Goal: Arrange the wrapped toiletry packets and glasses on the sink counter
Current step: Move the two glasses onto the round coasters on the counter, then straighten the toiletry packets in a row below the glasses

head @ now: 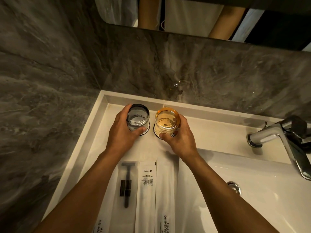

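Observation:
My left hand [123, 132] grips a clear dark-rimmed glass [138, 117] at the back left of the white sink counter [210, 130]. Beside it, my right hand [179, 137] grips an amber glass [167, 118]. Both glasses stand upright over round scalloped coasters [155, 132], a small gap between them. Nearer to me, between my forearms, lie white wrapped packets side by side: a razor packet [126, 184], a printed packet [146, 190], and a toothbrush packet [165, 199] on the right.
A chrome faucet [277, 140] stands at the right, over the white basin [252, 190] with its overflow ring [234, 186]. Grey marble wall [50, 81] closes the left and back. A mirror [185, 14] hangs above the back wall.

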